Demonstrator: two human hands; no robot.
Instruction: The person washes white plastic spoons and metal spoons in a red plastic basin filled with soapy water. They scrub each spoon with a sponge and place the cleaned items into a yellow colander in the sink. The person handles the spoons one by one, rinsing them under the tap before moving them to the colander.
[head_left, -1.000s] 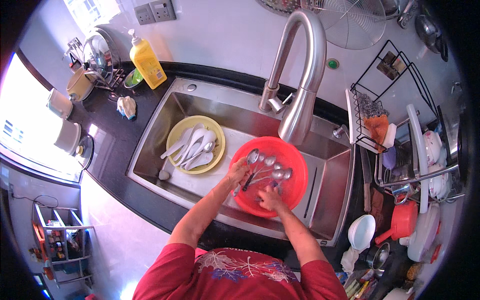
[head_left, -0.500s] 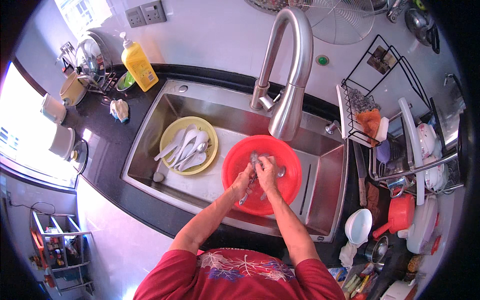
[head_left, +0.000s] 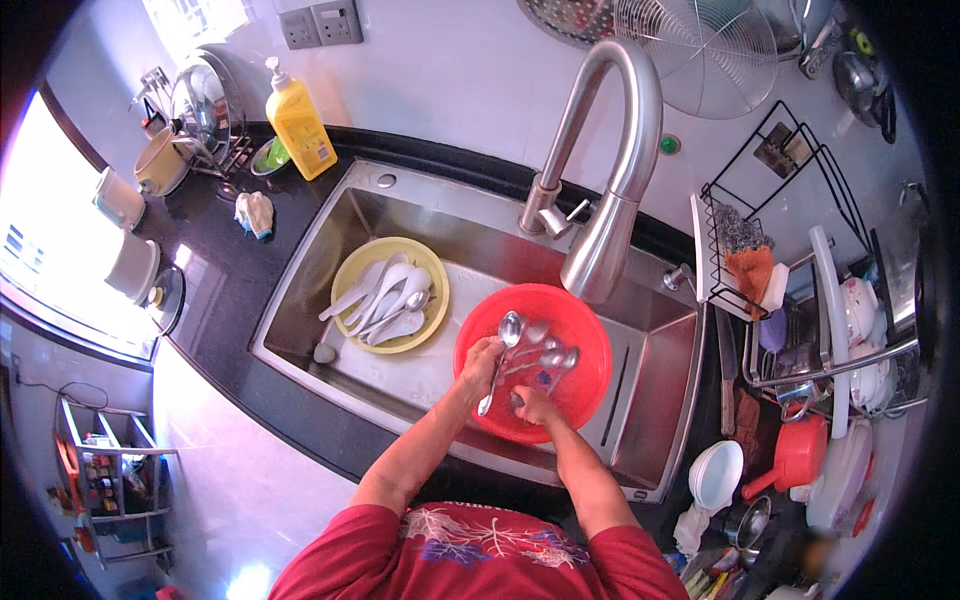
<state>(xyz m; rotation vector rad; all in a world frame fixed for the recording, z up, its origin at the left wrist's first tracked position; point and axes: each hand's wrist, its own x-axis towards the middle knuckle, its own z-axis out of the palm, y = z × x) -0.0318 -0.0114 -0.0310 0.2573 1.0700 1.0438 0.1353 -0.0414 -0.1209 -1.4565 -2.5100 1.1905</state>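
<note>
A red basin (head_left: pixel 600 385) stands in the steel sink, holding water and several metal spoons (head_left: pixel 570 358). My left hand (head_left: pixel 482 366) is closed around a metal spoon (head_left: pixel 510 328), its bowl pointing up and away over the basin's left side. Low in the basin, near its front rim, my right hand (head_left: pixel 537 406) is curled; a small dark thing shows at its fingertips, but its kind is not clear. Left of the basin sits a yellow bowl (head_left: pixel 345 280) with several white spoons (head_left: pixel 398 290) and a metal one in it.
The steel faucet (head_left: pixel 600 245) arches over the sink's back, its head above the basin's far rim. A yellow pump bottle (head_left: pixel 300 130) stands on the dark counter behind left. At right are a wire rack (head_left: pixel 745 285), a knife (head_left: pixel 727 370), white bowls (head_left: pixel 718 475) and a red pan (head_left: pixel 800 450).
My hands were together over the basin's middle; now they are apart. The left holds up one spoon, and the right has moved down toward the near rim. The view has shifted slightly.
</note>
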